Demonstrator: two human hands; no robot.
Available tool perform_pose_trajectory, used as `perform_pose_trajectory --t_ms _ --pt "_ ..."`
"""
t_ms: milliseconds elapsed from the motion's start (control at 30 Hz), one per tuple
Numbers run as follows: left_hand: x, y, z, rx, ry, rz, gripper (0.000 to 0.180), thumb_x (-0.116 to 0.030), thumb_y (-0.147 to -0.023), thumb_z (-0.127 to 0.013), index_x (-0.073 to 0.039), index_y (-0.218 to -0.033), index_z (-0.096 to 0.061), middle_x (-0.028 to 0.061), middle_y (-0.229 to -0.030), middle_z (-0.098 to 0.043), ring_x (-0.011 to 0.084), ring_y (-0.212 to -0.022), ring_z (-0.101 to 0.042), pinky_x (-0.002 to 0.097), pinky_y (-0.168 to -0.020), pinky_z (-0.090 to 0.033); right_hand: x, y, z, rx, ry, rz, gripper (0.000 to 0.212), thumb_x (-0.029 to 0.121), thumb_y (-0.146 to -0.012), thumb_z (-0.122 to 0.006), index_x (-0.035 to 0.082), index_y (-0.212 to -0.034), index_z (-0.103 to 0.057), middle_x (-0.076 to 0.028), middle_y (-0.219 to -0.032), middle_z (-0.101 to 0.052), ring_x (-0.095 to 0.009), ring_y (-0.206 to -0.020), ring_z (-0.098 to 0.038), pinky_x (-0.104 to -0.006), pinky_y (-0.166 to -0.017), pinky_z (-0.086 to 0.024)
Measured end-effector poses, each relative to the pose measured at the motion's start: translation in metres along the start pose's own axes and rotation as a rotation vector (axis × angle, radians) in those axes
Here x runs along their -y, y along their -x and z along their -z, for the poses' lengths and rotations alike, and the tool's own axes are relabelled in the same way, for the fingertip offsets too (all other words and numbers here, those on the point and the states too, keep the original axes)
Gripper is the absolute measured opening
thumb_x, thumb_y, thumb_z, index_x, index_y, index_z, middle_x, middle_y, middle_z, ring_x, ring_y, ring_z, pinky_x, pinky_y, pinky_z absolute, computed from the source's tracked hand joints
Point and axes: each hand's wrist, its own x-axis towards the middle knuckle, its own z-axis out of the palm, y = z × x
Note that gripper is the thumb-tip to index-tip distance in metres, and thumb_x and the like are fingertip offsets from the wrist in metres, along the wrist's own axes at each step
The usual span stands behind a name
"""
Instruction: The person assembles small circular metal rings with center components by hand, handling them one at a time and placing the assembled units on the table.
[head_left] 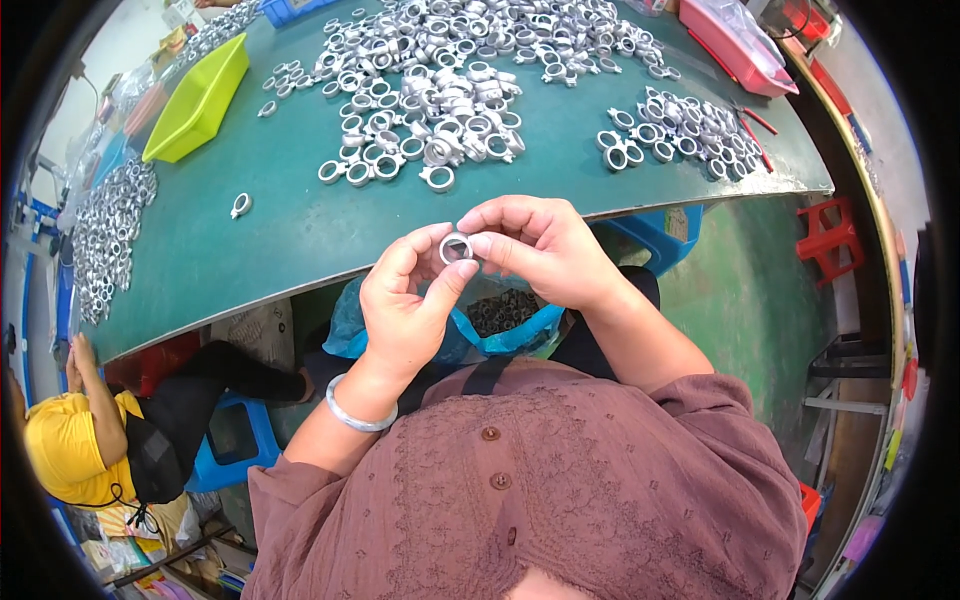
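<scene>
A small silver metal ring is pinched between the fingertips of both hands, just past the near edge of the green table. My left hand grips it from the left with thumb and fingers. From the right, my right hand holds the same ring with thumb and forefinger. Beyond the hands lies a big heap of similar rings with small lugs. A smaller pile of rings lies to the right. One single ring rests alone on the left.
Below my hands hangs an open blue plastic bag with small dark parts inside. A yellow-green tray, a pink tray and red-handled pliers are on the table. A person in yellow sits at the left, by another ring pile.
</scene>
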Motion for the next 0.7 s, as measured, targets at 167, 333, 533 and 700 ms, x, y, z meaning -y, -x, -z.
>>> perform_pose_trajectory --t_ms 167,333,533,700 --pt "-0.007 -0.002 -0.002 0.060 0.141 0.028 0.037 0.004 -0.076 -0.061 0.003 -0.111 -0.049 0.0061 -0.093 -0.059 0.0109 -0.080 -0.058 0.0227 -0.072 -0.048 0.001 0.000 0.004 -0.029 0.006 -0.080 0.017 0.010 -0.082 -0.057 -0.001 -0.094 -0.060 -0.003 -0.077 -0.061 -0.006 -0.062 -0.053 -0.0194 -0.057 -0.045" --pt "-0.012 -0.003 0.005 0.063 0.388 0.251 0.034 -0.002 -0.080 -0.059 0.003 -0.112 -0.048 0.0070 -0.091 -0.058 0.0117 -0.078 -0.057 0.0229 -0.069 -0.048 0.001 0.001 0.002 -0.038 -0.007 -0.045 0.015 0.008 -0.082 -0.058 -0.002 -0.093 -0.060 -0.002 -0.076 -0.061 -0.007 -0.064 -0.053 -0.0198 -0.059 -0.045" --pt "-0.013 -0.004 0.004 0.061 0.409 0.342 0.032 -0.006 -0.083 -0.056 0.003 -0.112 -0.047 0.0096 -0.091 -0.059 0.0136 -0.077 -0.058 0.0241 -0.067 -0.049 -0.002 0.003 0.008 0.036 0.079 0.144 0.014 -0.002 -0.079 -0.057 -0.002 -0.093 -0.060 -0.005 -0.088 -0.060 -0.010 -0.079 -0.057 -0.0226 -0.071 -0.046" --pt "-0.009 0.001 0.001 0.053 0.135 0.019 0.046 0.007 -0.076 -0.059 0.001 -0.119 -0.041 0.0094 -0.099 -0.053 0.0139 -0.090 -0.055 0.0250 -0.079 -0.047 -0.003 0.005 0.007 0.054 -0.051 0.066 0.025 -0.007 -0.078 -0.056 -0.002 -0.103 -0.056 -0.008 -0.099 -0.058 -0.013 -0.092 -0.056 -0.0259 -0.081 -0.045"
